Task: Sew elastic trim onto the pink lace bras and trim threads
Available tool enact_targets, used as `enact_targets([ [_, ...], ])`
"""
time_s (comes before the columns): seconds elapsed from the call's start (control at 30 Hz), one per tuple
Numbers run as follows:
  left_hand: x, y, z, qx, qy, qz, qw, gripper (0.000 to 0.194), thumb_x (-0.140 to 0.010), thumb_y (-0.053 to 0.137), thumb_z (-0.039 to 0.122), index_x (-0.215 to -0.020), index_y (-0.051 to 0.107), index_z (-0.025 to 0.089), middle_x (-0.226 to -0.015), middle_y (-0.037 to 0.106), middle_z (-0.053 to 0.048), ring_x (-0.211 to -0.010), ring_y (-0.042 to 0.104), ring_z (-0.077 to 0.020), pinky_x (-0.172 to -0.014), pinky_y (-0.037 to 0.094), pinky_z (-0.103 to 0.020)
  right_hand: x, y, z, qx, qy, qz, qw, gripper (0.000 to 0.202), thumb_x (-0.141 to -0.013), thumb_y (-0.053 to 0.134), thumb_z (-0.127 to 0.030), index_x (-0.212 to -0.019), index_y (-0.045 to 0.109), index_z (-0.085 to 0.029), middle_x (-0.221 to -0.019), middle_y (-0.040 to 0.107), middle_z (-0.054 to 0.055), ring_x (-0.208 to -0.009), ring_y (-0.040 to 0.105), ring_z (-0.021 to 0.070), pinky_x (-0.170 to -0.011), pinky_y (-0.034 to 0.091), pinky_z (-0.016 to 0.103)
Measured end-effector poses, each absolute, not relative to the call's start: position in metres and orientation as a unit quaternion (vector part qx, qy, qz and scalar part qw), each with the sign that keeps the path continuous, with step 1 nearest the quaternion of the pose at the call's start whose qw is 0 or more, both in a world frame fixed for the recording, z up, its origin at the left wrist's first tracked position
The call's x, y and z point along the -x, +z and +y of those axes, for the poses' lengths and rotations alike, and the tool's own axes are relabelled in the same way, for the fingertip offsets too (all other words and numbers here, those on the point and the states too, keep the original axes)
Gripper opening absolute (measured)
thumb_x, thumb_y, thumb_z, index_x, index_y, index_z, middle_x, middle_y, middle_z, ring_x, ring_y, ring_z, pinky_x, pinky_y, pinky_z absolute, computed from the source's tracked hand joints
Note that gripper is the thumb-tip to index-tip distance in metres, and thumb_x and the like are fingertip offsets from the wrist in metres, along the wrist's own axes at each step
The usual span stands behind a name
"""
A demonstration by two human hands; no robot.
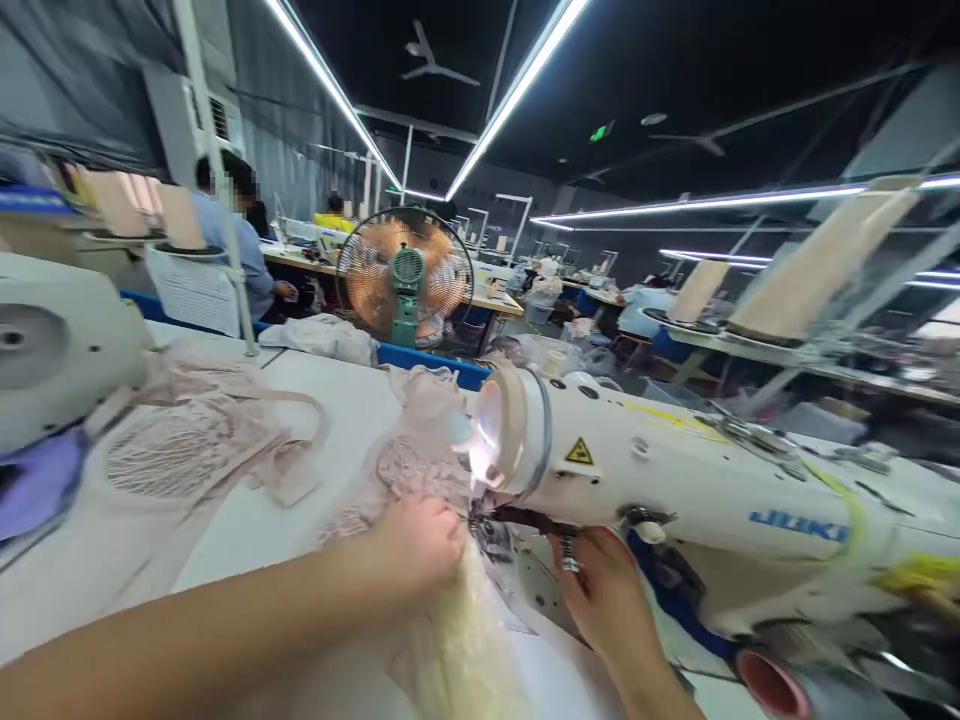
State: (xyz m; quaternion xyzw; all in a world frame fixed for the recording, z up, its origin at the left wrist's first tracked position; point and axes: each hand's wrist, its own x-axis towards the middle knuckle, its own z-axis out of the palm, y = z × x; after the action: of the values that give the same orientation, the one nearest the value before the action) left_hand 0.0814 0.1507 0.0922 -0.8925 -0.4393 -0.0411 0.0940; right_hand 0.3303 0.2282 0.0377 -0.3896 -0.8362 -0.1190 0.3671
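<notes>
While the left hand (pixel 420 545) curls over a limp length of lace cloth (pixel 424 465), its grip pinching the fabric beside the needle area, the right hand (pixel 604 590) reaches under the arm of the sewing machine (pixel 675 470), fingers bent; whether that grip closes on anything, I cannot tell. The cloth lies on the smooth white desk (pixel 349 400), left of the machine's rounded end, where a lamp (pixel 486 440) glows. Its far part is pale pink, sheer and raised in a lacy pattern, with ruffled edges; nearer the person, a cream-yellow fabric (pixel 465 640) hangs in soft, blurred folds. The lace cloth's long axis runs away from the person, its far end leaning slightly left, roughly crosswise to the machine's long, glossy, barrel-like arm. To the left, a second lace piece (pixel 180 450) spreads crumpled and netlike, with narrow straps. Beyond the desk stands a round fan (pixel 406 270) with a wire cage.
</notes>
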Motion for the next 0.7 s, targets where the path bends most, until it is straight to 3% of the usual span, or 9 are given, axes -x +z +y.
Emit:
enact_targets([
  [0.07,-0.081,0.092,0.119,0.892,-0.023,-0.446,0.066,0.032,-0.076,0.06,0.046,-0.093,0.064,0.019,-0.086,0.066,-0.007,-0.082,0.06,-0.0238,-0.073,0.05,-0.038,-0.334,0.028,0.235,0.37,-0.134,-0.842,0.37,0.031,-0.088,0.041,-0.034,-0.065,0.057,-0.02,-0.072,0.06,0.01,-0.071,0.057,0.0246,-0.064,0.046,0.036],
  [0.1,-0.078,0.09,0.105,0.902,-0.018,-0.43,0.042,0.036,-0.074,0.062,0.047,-0.097,0.063,0.02,-0.095,0.067,-0.008,-0.091,0.059,-0.0262,-0.077,0.049,-0.041,-0.334,0.023,0.239,0.364,-0.147,-0.84,0.374,0.031,-0.087,0.042,-0.037,-0.067,0.058,-0.02,-0.074,0.06,0.01,-0.073,0.057,0.0252,-0.066,0.047,0.037],
  [0.2,-0.052,0.078,0.076,0.902,-0.033,-0.431,0.008,0.024,-0.074,0.067,0.026,-0.097,0.063,0.021,-0.118,0.062,-0.009,-0.117,0.049,-0.0309,-0.095,0.039,-0.051,-0.331,0.012,0.246,0.343,-0.168,-0.845,0.373,0.036,-0.087,0.039,-0.042,-0.067,0.06,-0.02,-0.076,0.063,0.013,-0.077,0.06,0.0285,-0.068,0.049,0.04],
  [0.27,-0.023,0.076,0.067,0.857,-0.077,-0.509,0.013,0.012,-0.082,0.056,0.015,-0.087,0.066,0.021,-0.125,0.058,-0.012,-0.124,0.043,-0.0326,-0.1,0.029,-0.061,-0.328,0.009,0.246,0.344,-0.185,-0.841,0.373,0.039,-0.087,0.037,-0.042,-0.067,0.061,-0.02,-0.076,0.065,0.015,-0.079,0.061,0.031,-0.069,0.049,0.044],
  [0.3,-0.005,0.077,0.065,0.839,-0.089,-0.537,0.02,0.016,-0.084,0.053,0.011,-0.085,0.067,0.019,-0.128,0.055,-0.014,-0.125,0.041,-0.0347,-0.099,0.026,-0.065,-0.327,0.009,0.245,0.344,-0.191,-0.84,0.374,0.04,-0.087,0.035,-0.041,-0.067,0.062,-0.02,-0.075,0.065,0.015,-0.079,0.061,0.0316,-0.069,0.05,0.044],
  [0.37,0.034,0.086,0.066,0.813,-0.109,-0.571,0.019,0.011,-0.08,0.062,0.016,-0.088,0.067,0.022,-0.134,0.05,-0.011,-0.125,0.042,-0.0336,-0.099,0.033,-0.057,-0.324,0.009,0.242,0.342,-0.194,-0.84,0.373,0.039,-0.087,0.035,-0.038,-0.067,0.062,-0.019,-0.073,0.065,0.015,-0.078,0.062,0.0316,-0.068,0.05,0.045],
  [0.43,0.073,0.099,0.068,0.781,-0.137,-0.609,0.02,0.017,-0.084,0.061,0.022,-0.101,0.063,0.021,-0.128,0.054,-0.008,-0.113,0.053,-0.0245,-0.092,0.045,-0.044,-0.322,0.01,0.238,0.344,-0.185,-0.844,0.368,0.037,-0.087,0.035,-0.034,-0.067,0.062,-0.019,-0.073,0.065,0.015,-0.077,0.063,0.0312,-0.069,0.051,0.045],
  [0.57,0.138,0.118,0.08,0.687,-0.178,-0.701,0.062,0.028,-0.089,0.054,0.03,-0.114,0.054,0.016,-0.114,0.058,-0.008,-0.096,0.06,-0.0215,-0.08,0.051,-0.042,-0.317,0.01,0.231,0.363,-0.164,-0.839,0.371,0.036,-0.087,0.036,-0.034,-0.071,0.065,-0.019,-0.081,0.066,0.015,-0.083,0.063,0.0319,-0.076,0.051,0.047],
  [0.7,0.161,0.115,0.102,0.666,-0.181,-0.718,0.091,0.028,-0.089,0.055,0.031,-0.114,0.054,0.016,-0.114,0.058,-0.008,-0.094,0.06,-0.0212,-0.079,0.052,-0.041,-0.311,0.011,0.226,0.376,-0.177,-0.83,0.372,0.038,-0.087,0.036,-0.034,-0.071,0.067,-0.02,-0.085,0.067,0.016,-0.084,0.063,0.0326,-0.073,0.053,0.047],
])
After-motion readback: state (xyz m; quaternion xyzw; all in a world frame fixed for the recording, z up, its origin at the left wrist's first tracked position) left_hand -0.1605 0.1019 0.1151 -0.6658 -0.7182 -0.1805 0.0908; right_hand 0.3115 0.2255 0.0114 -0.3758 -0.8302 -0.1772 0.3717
